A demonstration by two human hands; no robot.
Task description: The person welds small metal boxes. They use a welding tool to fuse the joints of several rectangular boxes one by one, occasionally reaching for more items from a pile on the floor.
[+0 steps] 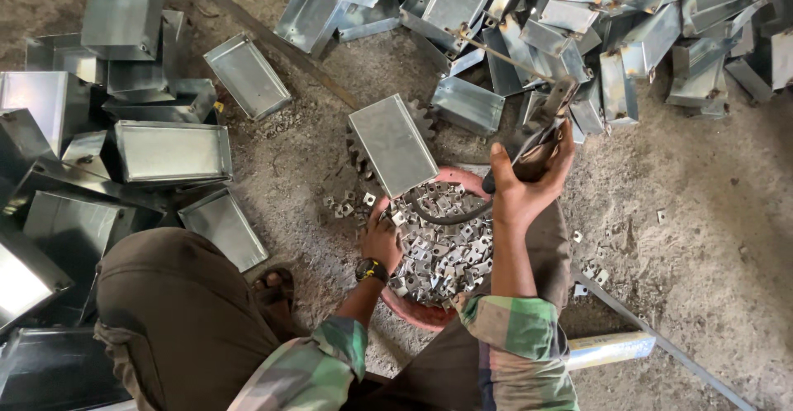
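I crouch over a red bowl [417,313] heaped with small square metal pieces [446,250]. My left hand [382,237], with a wristwatch on the wrist, reaches into the pieces at the bowl's left edge, fingers curled among them. My right hand [529,184] is raised above the bowl's far right rim and grips a dark metal tool [547,130] with a long rod reaching up and left. A shiny sheet-metal box [393,144] rests on a toothed gear [423,116] just beyond the bowl.
Finished metal boxes [172,152] are stacked at the left, and a larger heap of boxes [578,31] lies across the top. Loose metal pieces [591,275] are scattered on the gritty floor. A long bar [661,345] lies at lower right.
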